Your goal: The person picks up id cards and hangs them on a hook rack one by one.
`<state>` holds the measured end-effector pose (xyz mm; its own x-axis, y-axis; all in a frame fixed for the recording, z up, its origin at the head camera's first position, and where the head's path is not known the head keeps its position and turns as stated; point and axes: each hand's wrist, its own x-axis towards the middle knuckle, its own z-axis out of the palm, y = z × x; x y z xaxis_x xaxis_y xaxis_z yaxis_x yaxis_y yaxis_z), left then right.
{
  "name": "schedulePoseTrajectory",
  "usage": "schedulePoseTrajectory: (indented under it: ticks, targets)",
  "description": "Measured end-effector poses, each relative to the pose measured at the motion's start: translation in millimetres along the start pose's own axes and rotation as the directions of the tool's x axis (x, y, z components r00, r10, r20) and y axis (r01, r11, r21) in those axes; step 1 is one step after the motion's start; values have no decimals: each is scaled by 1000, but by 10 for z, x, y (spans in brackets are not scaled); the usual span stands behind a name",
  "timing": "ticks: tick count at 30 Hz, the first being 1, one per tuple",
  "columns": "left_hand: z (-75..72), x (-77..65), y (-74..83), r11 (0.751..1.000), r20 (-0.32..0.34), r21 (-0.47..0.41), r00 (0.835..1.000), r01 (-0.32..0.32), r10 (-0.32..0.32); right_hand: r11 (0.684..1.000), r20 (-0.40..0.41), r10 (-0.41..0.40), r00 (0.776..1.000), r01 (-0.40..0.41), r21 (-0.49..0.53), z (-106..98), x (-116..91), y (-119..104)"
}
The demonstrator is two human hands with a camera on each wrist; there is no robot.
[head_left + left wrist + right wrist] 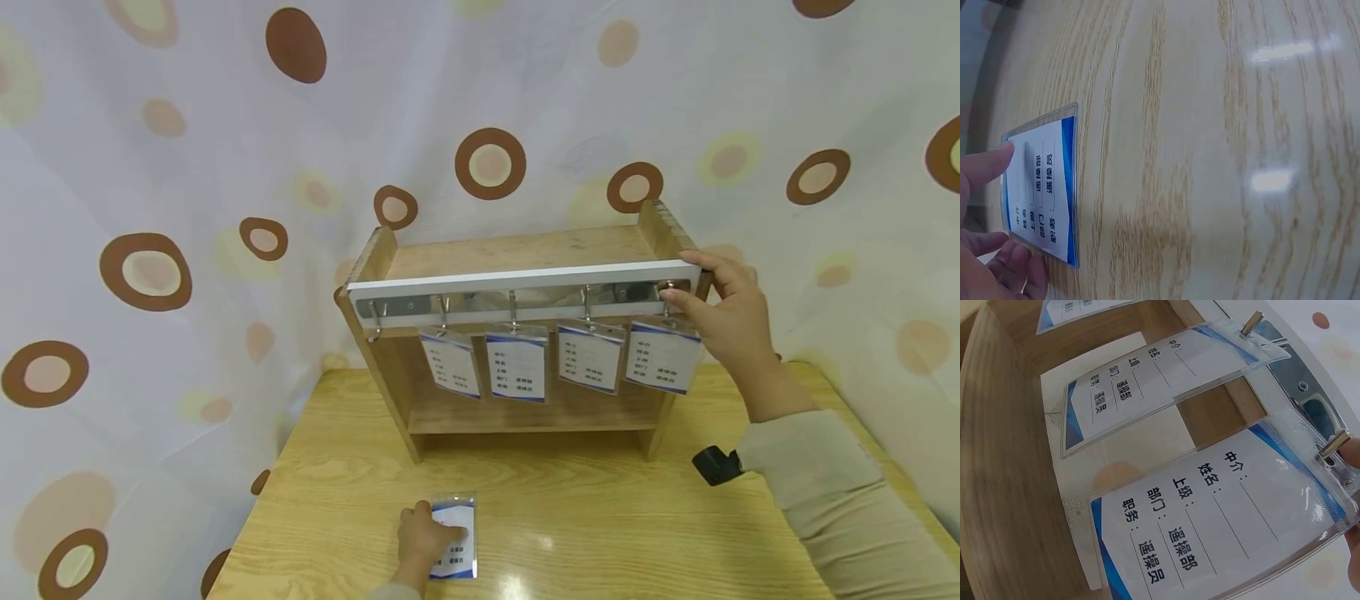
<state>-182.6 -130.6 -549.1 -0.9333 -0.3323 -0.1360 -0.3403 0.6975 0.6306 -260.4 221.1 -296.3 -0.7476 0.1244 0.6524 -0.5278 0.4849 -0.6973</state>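
Note:
On the tabletop lies a clear badge holder with a blue-and-white card [1041, 187]. My left hand [422, 537] grips its left side, thumb [988, 165] across the card face and fingers curled at the edge. A white-edged hook rail [480, 302] runs along the front of a small wooden shelf. My right hand [731, 312] grips the rail's right end, fingertips over the top and thumb at the last hook [1335, 444]. From that hook hangs a badge [1210, 519], close below the thumb. Other badges [516, 364] hang in a row to its left; the leftmost hook [374, 321] is bare.
The wooden shelf [525, 421] stands upright at the back of the wood-grain table [585, 517]. A curtain with brown circles [420, 100] hangs behind and at both sides. A black strap-like piece [717, 464] sticks out by the right sleeve.

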Motion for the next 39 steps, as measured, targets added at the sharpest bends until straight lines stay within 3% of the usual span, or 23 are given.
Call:
schedulePoseTrajectory:
  ticks: [9, 15, 26, 33, 39]
  targets:
    - [21, -64, 88, 998, -44, 62, 999, 13, -10, 999, -23, -32, 999, 32, 37, 11, -27, 33]
    - [17, -51, 53, 999, -24, 47, 1000, 14, -13, 1000, -22, -7, 1000, 7, 23, 19, -42, 18]
    - [-43, 14, -7, 997, 55, 28, 996, -74, 72, 998, -34, -39, 999, 41, 39, 22, -37, 7]
    - [-62, 56, -76, 976, 34, -118, 982, -183, 188, 999, -40, -16, 999, 18, 28, 18, -41, 10]
    - [-93, 59, -101, 937, 14, -305, 983, -170, 183, 998, -41, -40, 998, 42, 54, 25, -38, 25]
